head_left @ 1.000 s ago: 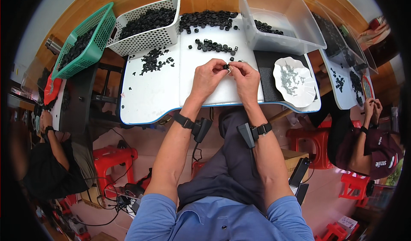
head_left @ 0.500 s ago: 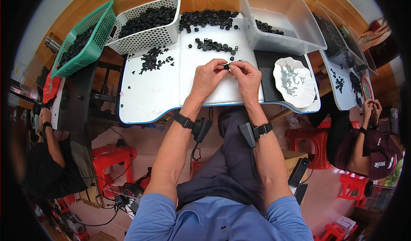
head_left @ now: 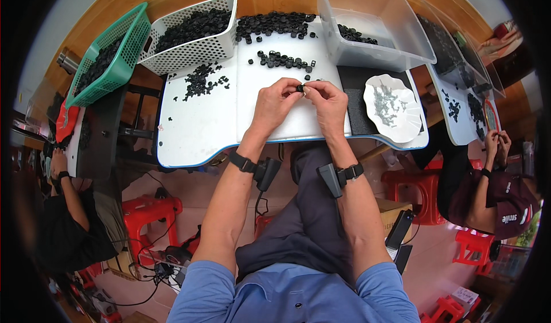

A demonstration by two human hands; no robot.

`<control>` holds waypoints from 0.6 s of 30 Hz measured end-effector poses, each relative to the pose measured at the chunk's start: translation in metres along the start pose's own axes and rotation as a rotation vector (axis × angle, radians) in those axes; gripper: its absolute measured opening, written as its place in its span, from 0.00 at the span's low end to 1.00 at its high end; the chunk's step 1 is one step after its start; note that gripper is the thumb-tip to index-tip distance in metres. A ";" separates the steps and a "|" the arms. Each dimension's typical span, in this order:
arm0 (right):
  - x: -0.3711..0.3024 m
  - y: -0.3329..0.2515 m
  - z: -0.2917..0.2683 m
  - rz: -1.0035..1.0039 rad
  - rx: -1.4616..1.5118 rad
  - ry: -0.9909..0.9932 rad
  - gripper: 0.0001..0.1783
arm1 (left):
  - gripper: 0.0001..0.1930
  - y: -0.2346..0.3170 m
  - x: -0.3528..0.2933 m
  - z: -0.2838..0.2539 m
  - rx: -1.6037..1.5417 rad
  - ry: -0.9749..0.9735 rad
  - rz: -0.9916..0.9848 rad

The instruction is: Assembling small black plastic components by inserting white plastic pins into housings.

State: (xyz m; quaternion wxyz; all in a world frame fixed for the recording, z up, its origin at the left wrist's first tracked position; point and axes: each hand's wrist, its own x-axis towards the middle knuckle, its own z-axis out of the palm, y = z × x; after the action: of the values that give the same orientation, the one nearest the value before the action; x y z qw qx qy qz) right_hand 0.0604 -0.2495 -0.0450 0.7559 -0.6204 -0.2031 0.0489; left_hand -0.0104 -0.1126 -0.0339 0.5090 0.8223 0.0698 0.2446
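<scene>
My left hand (head_left: 274,106) and my right hand (head_left: 327,106) meet over the white tabletop (head_left: 201,130), fingertips closed around one small black round part (head_left: 300,88). The left fingers pinch it from one side, and the right thumb and fingertips press at its other side. Whether the right fingers also hold some smaller piece is too small to tell. Just beyond the hands lies a loose cluster of black round parts (head_left: 281,60). A white scalloped dish (head_left: 396,129) with many small grey pieces (head_left: 390,102) rests to the right of my right hand.
A heap of black parts (head_left: 275,24) spreads along the far edge. Smaller black pieces (head_left: 201,82) lie at left. Behind them stand a green basket (head_left: 123,64) and a white basket (head_left: 189,59); a clear bin (head_left: 379,56) is far right. Co-workers sit on both sides.
The view has shifted slightly, so the table and its contents sit a little further left. Both hands stay together on the black round part, with hardly any change in grip.
</scene>
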 end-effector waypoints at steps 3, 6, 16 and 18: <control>0.000 0.003 0.000 -0.031 -0.044 0.006 0.05 | 0.13 0.000 0.000 0.001 0.017 0.018 0.014; -0.001 0.006 0.003 -0.034 -0.063 0.034 0.04 | 0.12 0.000 -0.001 0.001 0.019 0.022 0.012; -0.004 0.000 0.007 -0.154 -0.216 0.067 0.03 | 0.10 -0.002 -0.002 0.002 0.073 0.034 0.040; -0.004 -0.002 0.007 -0.166 -0.248 0.068 0.02 | 0.10 -0.001 -0.002 0.002 0.070 0.033 0.035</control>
State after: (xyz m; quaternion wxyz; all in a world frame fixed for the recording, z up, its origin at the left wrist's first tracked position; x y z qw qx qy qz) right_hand 0.0538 -0.2446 -0.0433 0.6813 -0.6916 -0.2325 -0.0600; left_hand -0.0109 -0.1139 -0.0362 0.4744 0.8365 0.0721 0.2645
